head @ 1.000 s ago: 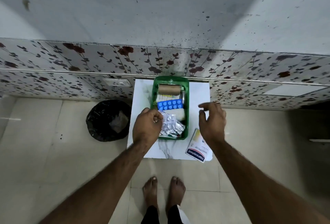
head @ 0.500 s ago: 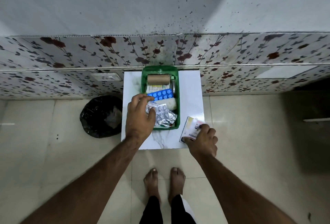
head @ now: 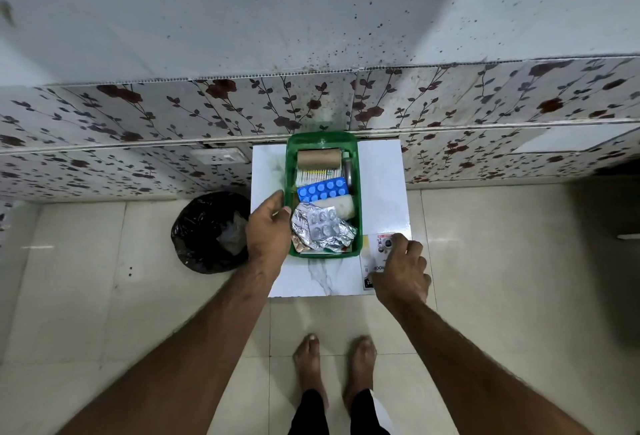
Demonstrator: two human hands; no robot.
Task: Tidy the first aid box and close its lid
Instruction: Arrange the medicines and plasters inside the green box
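The open green rectangular plastic first aid box is sitting on the small white marble-patterned counter against the floral-tiled wall, its long axis running away from the person. It is being steadied at its left rim by the left hand, whose fingers are lying loosely curled along the wall, apparently so that the box does not slide while items are added; nothing is enclosed by that hand. The flat white printed plaster packet, lying on the counter just beside the box's near right corner, is being pressed and pinched by the right hand, fingers bent down onto it; whether it is lifted cannot be told. Presumably it is being collected for the box. Contents being counted: one brown cardboard roll, one bundle of thin sticks, one blue blister strip, one white bandage roll, and crumpled silver foil strips, number unclear. No lid is being identified. One black bin bag is standing on the floor to the left.
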